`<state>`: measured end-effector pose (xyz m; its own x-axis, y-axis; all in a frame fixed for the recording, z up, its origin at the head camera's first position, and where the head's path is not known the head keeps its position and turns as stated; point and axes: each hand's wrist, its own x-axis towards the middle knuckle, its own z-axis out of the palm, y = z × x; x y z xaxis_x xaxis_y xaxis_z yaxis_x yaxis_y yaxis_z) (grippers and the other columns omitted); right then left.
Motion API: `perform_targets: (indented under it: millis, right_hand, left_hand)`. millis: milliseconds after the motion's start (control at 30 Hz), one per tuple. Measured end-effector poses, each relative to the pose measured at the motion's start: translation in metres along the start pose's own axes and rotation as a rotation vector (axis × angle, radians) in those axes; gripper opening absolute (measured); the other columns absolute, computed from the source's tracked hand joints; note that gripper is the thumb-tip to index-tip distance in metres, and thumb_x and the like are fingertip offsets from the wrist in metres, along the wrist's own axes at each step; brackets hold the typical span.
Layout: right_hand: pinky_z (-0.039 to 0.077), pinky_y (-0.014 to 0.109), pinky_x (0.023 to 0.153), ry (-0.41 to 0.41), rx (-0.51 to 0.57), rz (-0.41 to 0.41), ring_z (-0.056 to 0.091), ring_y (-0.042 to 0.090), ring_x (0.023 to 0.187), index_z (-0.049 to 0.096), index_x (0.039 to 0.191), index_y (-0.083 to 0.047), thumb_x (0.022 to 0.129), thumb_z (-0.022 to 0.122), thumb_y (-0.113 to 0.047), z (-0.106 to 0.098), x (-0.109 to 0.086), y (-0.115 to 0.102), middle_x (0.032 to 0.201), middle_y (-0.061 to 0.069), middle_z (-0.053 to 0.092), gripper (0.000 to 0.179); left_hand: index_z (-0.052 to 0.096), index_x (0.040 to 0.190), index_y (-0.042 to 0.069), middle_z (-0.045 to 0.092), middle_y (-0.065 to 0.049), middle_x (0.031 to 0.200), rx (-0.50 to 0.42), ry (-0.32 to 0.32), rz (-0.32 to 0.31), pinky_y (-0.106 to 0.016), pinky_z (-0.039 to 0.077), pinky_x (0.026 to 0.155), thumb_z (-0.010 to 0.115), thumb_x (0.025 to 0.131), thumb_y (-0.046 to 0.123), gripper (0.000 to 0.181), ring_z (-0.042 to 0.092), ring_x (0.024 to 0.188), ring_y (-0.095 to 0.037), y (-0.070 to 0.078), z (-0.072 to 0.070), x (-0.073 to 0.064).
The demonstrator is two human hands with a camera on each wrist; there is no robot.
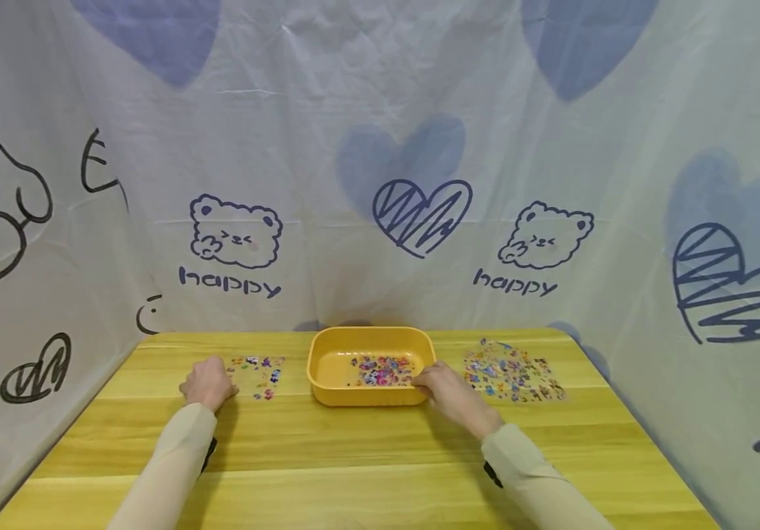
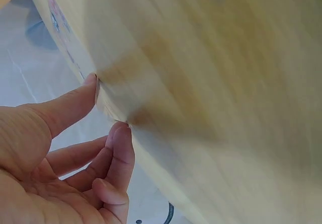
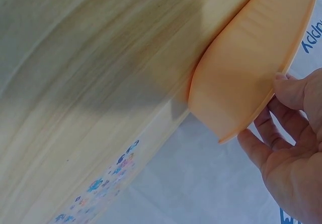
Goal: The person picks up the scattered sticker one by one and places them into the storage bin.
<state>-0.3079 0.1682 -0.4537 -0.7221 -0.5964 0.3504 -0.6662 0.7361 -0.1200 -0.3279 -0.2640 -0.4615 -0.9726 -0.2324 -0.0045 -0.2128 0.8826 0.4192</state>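
My left hand is low over the table at the left end of a clear sheet bearing several small colourful pieces. In the left wrist view, the thumb and curled fingertips hold the sheet's thin transparent edge. My right hand grips the right front corner of a yellow plastic basin. Its thumb and fingers lie on either side of the rim, as the right wrist view shows. Inside the basin is a heap of small multicoloured pieces.
Right of the basin lies a larger spread of small colourful pieces on a clear sheet. Everything rests on a wood-grain table. White curtains with hearts and bears hang behind and at both sides.
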Motion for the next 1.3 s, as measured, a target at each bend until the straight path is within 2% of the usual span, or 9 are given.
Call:
perform_targets:
  millis: [267, 533, 700, 833, 1067, 1100, 1167, 1233, 1300]
  right_hand:
    - [0.054, 0.037, 0.086, 0.002, -0.003, 0.004, 0.065, 0.024, 0.094, 0.073, 0.107, -0.002, 0.089, 0.065, 0.004, -0.001, 0.0, -0.001, 0.101, 0.009, 0.073, 0.02]
    - [0.054, 0.037, 0.086, 0.001, -0.008, -0.002, 0.065, 0.024, 0.093, 0.073, 0.106, -0.001, 0.088, 0.065, 0.005, -0.003, 0.0, 0.0, 0.1, 0.009, 0.073, 0.021]
    - [0.054, 0.037, 0.086, -0.004, -0.01, -0.009, 0.065, 0.024, 0.093, 0.073, 0.106, -0.002, 0.088, 0.065, 0.005, -0.002, 0.0, 0.0, 0.099, 0.009, 0.073, 0.021]
    - [0.054, 0.037, 0.086, -0.006, -0.002, -0.006, 0.065, 0.023, 0.092, 0.073, 0.106, -0.002, 0.088, 0.065, 0.005, -0.001, -0.001, -0.001, 0.099, 0.008, 0.073, 0.021]
    - [0.054, 0.037, 0.085, 0.003, -0.007, 0.0, 0.065, 0.023, 0.092, 0.073, 0.107, -0.002, 0.088, 0.065, 0.005, -0.001, -0.002, -0.001, 0.1, 0.009, 0.073, 0.021]
    - [0.054, 0.037, 0.085, 0.005, -0.005, 0.005, 0.065, 0.023, 0.092, 0.073, 0.107, -0.002, 0.088, 0.065, 0.005, -0.002, -0.002, -0.001, 0.1, 0.009, 0.073, 0.021]
    - [0.054, 0.037, 0.085, 0.006, -0.001, 0.008, 0.065, 0.024, 0.092, 0.073, 0.107, -0.002, 0.088, 0.065, 0.005, -0.002, -0.001, 0.0, 0.099, 0.009, 0.073, 0.021]
    - [0.054, 0.037, 0.086, 0.001, -0.001, 0.008, 0.065, 0.023, 0.093, 0.073, 0.107, -0.002, 0.088, 0.065, 0.005, -0.001, -0.001, 0.0, 0.1, 0.009, 0.073, 0.022]
    - [0.054, 0.036, 0.085, -0.007, -0.004, 0.009, 0.065, 0.023, 0.093, 0.073, 0.107, -0.003, 0.088, 0.065, 0.005, -0.001, 0.0, 0.0, 0.1, 0.008, 0.073, 0.022]
  left_hand:
    - [0.045, 0.065, 0.009, 0.047, -0.009, 0.066, -0.021, -0.079, -0.024, -0.063, 0.04, 0.085, 0.068, 0.082, 0.008, 0.028, 0.049, 0.067, -0.027, 0.001, -0.002, -0.001]
    - [0.06, 0.077, 0.003, 0.062, -0.016, 0.08, -0.008, -0.114, -0.034, -0.064, 0.039, 0.088, 0.071, 0.087, 0.017, 0.02, 0.052, 0.073, -0.03, 0.002, -0.002, -0.001]
    - [0.065, 0.079, 0.002, 0.065, -0.015, 0.08, -0.016, -0.091, -0.034, -0.064, 0.039, 0.088, 0.072, 0.087, 0.019, 0.02, 0.053, 0.071, -0.028, 0.0, -0.001, -0.003]
    - [0.058, 0.067, 0.007, 0.057, -0.007, 0.064, -0.044, -0.055, -0.013, -0.057, 0.042, 0.079, 0.067, 0.088, 0.015, 0.024, 0.048, 0.062, -0.022, -0.005, -0.001, -0.005]
    - [0.038, 0.058, 0.016, 0.034, 0.002, 0.053, -0.107, -0.043, 0.035, -0.033, 0.033, 0.056, 0.039, 0.089, 0.004, 0.033, 0.034, 0.051, -0.015, -0.008, -0.004, -0.001]
    - [0.039, 0.06, 0.015, 0.034, 0.001, 0.054, -0.113, -0.04, 0.045, -0.032, 0.033, 0.055, 0.038, 0.089, 0.004, 0.032, 0.033, 0.051, -0.014, -0.007, -0.005, 0.0]
    - [0.052, 0.066, 0.005, 0.049, -0.009, 0.059, -0.128, -0.015, 0.073, -0.033, 0.036, 0.054, 0.039, 0.089, 0.003, 0.026, 0.039, 0.053, -0.016, -0.005, -0.008, -0.001]
    - [0.063, 0.085, -0.006, 0.063, -0.021, 0.077, -0.137, 0.023, 0.092, -0.035, 0.042, 0.055, 0.041, 0.09, 0.002, 0.024, 0.049, 0.059, -0.019, -0.002, -0.01, -0.001]
    - [0.065, 0.107, -0.01, 0.067, -0.029, 0.099, -0.167, 0.064, 0.106, -0.035, 0.047, 0.056, 0.044, 0.091, 0.002, 0.029, 0.057, 0.066, -0.022, 0.0, -0.012, -0.002]
